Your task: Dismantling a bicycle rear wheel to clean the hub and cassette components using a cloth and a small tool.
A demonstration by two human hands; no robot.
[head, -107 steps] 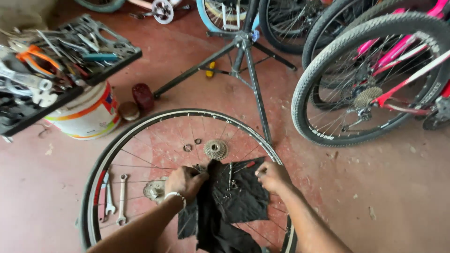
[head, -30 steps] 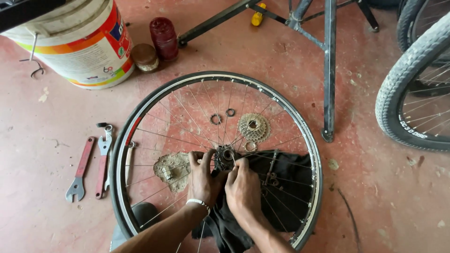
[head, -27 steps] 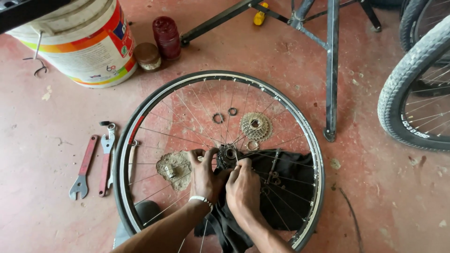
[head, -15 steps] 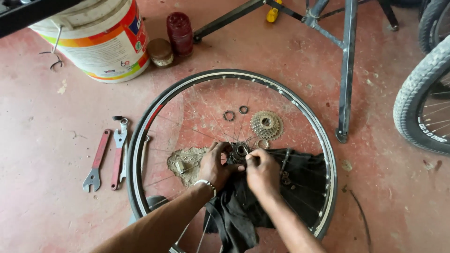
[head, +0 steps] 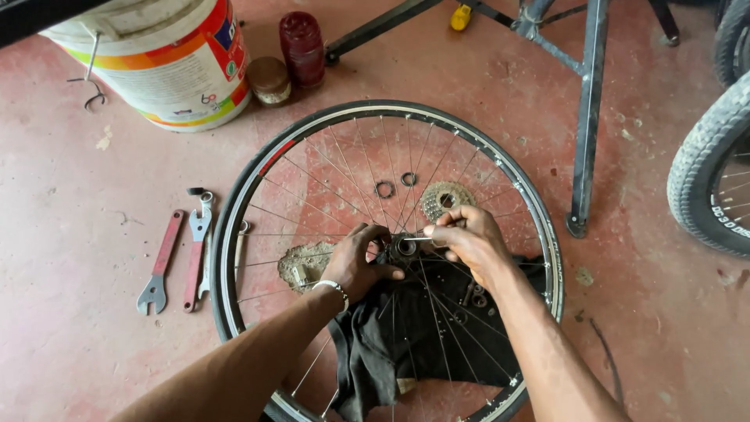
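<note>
Both hands [head: 461, 238] have risen to the hub [head: 405, 248] over red floor [head: 94, 344].

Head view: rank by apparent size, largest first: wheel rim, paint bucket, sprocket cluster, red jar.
1. wheel rim
2. paint bucket, partly cut off at the frame edge
3. red jar
4. sprocket cluster, close to the jar, partly hidden by the right hand

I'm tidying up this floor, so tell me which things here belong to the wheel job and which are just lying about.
In hand:
left hand steadying the hub
right hand holding a thin axle
wheel rim
black cloth

Lying about:
sprocket cluster
two rings
red wrenches
paint bucket
red bottle
</note>
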